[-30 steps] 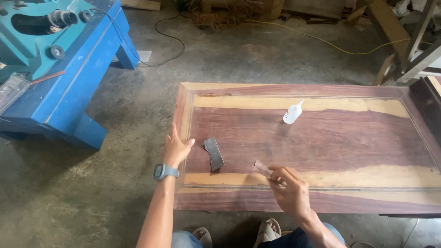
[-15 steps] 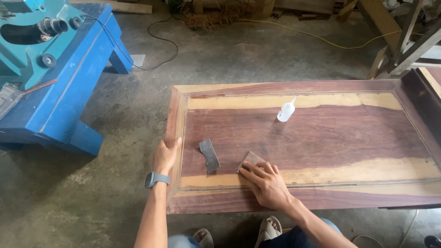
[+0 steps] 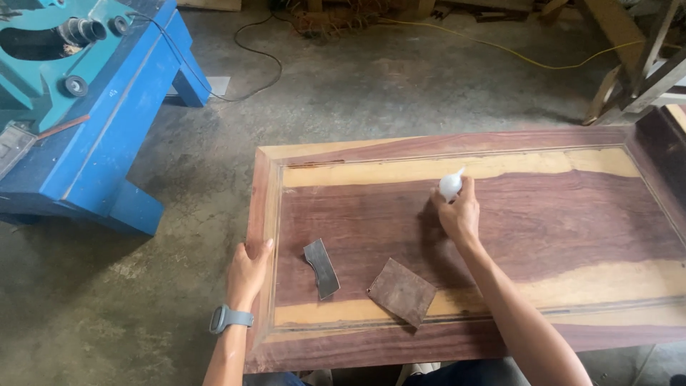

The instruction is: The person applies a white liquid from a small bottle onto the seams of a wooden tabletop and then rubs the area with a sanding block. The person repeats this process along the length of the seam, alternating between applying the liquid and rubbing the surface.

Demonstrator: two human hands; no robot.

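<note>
A framed wooden panel of dark reddish wood with pale streaks lies flat before me. My left hand rests on its left frame edge, fingers flat; a grey watch is on that wrist. My right hand reaches to the panel's middle and closes around a small white squeeze bottle. A brown square of sandpaper lies loose on the panel near the front edge. Beside it to the left lies a thin grey metal scraper.
A blue and teal woodworking machine stands on the concrete floor at the left. A yellow cable and a black cable run across the floor behind the panel. Wooden frames lean at the far right.
My right hand let go of the sandpaper near the front edge and reached forward to grip the white bottle. My left hand stayed on the left frame edge.
</note>
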